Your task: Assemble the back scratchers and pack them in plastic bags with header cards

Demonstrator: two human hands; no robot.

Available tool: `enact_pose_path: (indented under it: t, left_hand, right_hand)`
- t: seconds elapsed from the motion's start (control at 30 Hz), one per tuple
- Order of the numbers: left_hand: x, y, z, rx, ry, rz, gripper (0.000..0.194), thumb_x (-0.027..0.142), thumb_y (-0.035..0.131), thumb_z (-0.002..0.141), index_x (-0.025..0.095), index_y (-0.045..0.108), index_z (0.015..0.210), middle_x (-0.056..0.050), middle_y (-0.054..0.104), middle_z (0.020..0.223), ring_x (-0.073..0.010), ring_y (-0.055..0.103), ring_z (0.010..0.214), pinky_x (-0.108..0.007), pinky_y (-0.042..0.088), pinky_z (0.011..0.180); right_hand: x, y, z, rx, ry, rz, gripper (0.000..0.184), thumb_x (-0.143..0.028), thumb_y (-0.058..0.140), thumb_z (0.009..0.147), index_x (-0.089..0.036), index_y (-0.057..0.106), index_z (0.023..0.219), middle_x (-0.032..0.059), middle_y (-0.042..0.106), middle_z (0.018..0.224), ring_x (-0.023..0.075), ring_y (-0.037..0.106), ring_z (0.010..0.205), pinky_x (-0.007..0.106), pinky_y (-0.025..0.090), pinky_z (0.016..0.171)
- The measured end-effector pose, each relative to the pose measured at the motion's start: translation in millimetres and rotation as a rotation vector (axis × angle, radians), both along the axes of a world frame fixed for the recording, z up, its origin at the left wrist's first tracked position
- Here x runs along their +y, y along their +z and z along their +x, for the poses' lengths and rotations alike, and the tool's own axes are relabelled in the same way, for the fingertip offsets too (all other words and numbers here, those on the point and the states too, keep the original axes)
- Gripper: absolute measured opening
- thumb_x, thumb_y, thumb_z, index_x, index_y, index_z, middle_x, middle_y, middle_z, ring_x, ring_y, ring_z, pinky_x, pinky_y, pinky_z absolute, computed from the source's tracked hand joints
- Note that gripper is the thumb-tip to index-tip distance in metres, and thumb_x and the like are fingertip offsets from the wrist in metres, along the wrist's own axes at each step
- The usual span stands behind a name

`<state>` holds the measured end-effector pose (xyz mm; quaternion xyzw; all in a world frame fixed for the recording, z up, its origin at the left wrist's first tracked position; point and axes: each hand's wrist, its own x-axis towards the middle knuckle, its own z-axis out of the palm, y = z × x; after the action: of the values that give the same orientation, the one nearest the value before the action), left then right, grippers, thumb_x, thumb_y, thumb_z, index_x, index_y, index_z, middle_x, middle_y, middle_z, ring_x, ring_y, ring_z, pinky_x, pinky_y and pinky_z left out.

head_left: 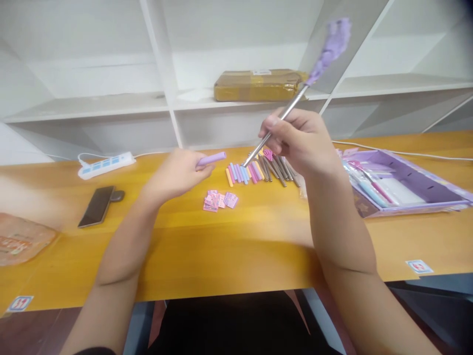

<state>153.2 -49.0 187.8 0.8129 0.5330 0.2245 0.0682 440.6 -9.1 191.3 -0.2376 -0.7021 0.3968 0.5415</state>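
Note:
My left hand (179,172) is closed around a short purple tube (212,159), whose end points right. Raised over the table's right half, my right hand (295,135) pinches a slim metal rod with a purple curved head (334,44), shaped like a back scratcher. Its head points up and right, slightly blurred, while the bare metal end slants down toward the tubes. Between the hands lies a row of coloured tubes (236,173) in yellow, pink, purple and blue. Beside it is a bunch of metal rods (279,170), one with a pink head (267,155). Several small pink-and-purple cards (219,200) lie nearer me.
On the right is an open purple box (417,170) with wrapped items inside. A phone (96,206), a white power strip (107,165) and an orange package (24,239) lie on the left. A taped brown parcel (258,86) rests on the white shelf (111,106).

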Motion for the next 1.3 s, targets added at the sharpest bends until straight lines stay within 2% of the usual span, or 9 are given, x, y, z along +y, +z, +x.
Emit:
enact_pose_path:
  t: [0.17,0.4,0.5,0.6,0.73,0.83,0.93,1.07,1.3]
  left_hand:
    - [-2,1.4,-1,-0.012,0.004,0.032,0.035,0.032,0.066,0.100,0.025,0.054,0.068,0.006,0.042,0.058,-0.0127,0.033,0.054,-0.033,0.027,0.058]
    - [-9,6.0,0,-0.035,0.007,0.038,0.039,0.032,0.063,0.101,0.024,0.045,0.068,0.005,0.037,0.060,-0.0129,0.029,0.059,-0.033,0.025,0.059]
    - [-12,8.2,0,-0.086,-0.039,0.050,0.045,0.044,0.068,0.103,0.024,0.044,0.070,0.005,0.039,0.061,-0.0136,0.032,0.059,-0.034,0.025,0.058]
    - [-13,9.1,-2,-0.147,-0.129,0.081,0.050,0.058,0.061,0.111,0.024,0.047,0.077,0.004,0.041,0.066,-0.0147,0.036,0.061,-0.035,0.028,0.059]
    - [-13,8.3,-4,-0.200,-0.135,0.165,0.051,0.057,0.055,0.119,0.024,0.043,0.081,0.003,0.042,0.069,-0.0151,0.039,0.062,-0.034,0.029,0.059]
    - [-13,8.0,-4,-0.209,-0.128,0.216,0.049,0.057,0.053,0.122,0.024,0.055,0.086,0.003,0.049,0.070,-0.0154,0.043,0.063,-0.034,0.034,0.061]
    - [-13,8.5,-6,-0.175,-0.137,0.257,0.047,0.057,0.052,0.123,0.024,0.068,0.094,0.002,0.060,0.074,-0.0165,0.052,0.067,-0.033,0.040,0.067]
    - [-12,8.1,-6,-0.107,-0.168,0.297,0.046,0.055,0.048,0.126,0.023,0.079,0.113,-0.003,0.080,0.098,-0.0199,0.070,0.088,-0.033,0.051,0.083]
    - [-16,5.2,-3,-0.072,-0.106,0.424,0.056,0.061,0.042,0.127,0.024,0.084,0.129,-0.008,0.083,0.108,-0.0231,0.075,0.099,-0.034,0.055,0.092]
  right_hand:
    - [-17,6.0,-7,0.071,0.038,0.060,0.046,-0.067,0.084,0.105,-0.023,0.078,0.092,-0.0020,0.058,0.064,0.0057,0.033,0.046,0.029,0.020,0.044]
    - [-20,1.5,-12,0.062,-0.016,0.089,0.042,-0.065,0.079,0.109,-0.025,0.085,0.099,-0.0013,0.064,0.070,0.0070,0.035,0.048,0.030,0.024,0.044]
    - [-19,-0.9,-13,0.086,-0.031,0.088,0.042,-0.065,0.079,0.109,-0.025,0.087,0.100,-0.0011,0.063,0.068,0.0076,0.036,0.048,0.031,0.025,0.043]
    - [-18,-1.7,-13,0.115,-0.044,0.105,0.041,-0.064,0.081,0.109,-0.025,0.089,0.099,-0.0004,0.062,0.067,0.0077,0.040,0.047,0.032,0.021,0.043]
    - [-20,-2.4,-15,0.119,-0.087,0.111,0.048,-0.071,0.081,0.107,-0.025,0.088,0.099,-0.0005,0.060,0.066,0.0074,0.035,0.046,0.032,0.022,0.043]
    - [-21,-3.4,-18,0.118,-0.107,0.108,0.054,-0.079,0.077,0.106,-0.025,0.085,0.100,-0.0010,0.058,0.066,0.0086,0.035,0.046,0.033,0.024,0.042]
    - [-21,-3.5,-19,0.160,-0.020,0.131,0.047,-0.069,0.077,0.111,-0.025,0.087,0.098,-0.0020,0.057,0.062,0.0073,0.034,0.044,0.032,0.024,0.045]
    - [-18,-3.0,-18,0.176,0.093,0.121,0.044,-0.064,0.080,0.110,-0.024,0.087,0.094,-0.0036,0.049,0.055,0.0068,0.032,0.042,0.032,0.018,0.045]
    - [-15,-5.6,-26,0.180,0.037,0.111,0.057,-0.081,0.078,0.104,-0.026,0.080,0.093,-0.0053,0.044,0.055,0.0079,0.028,0.042,0.032,0.020,0.043]
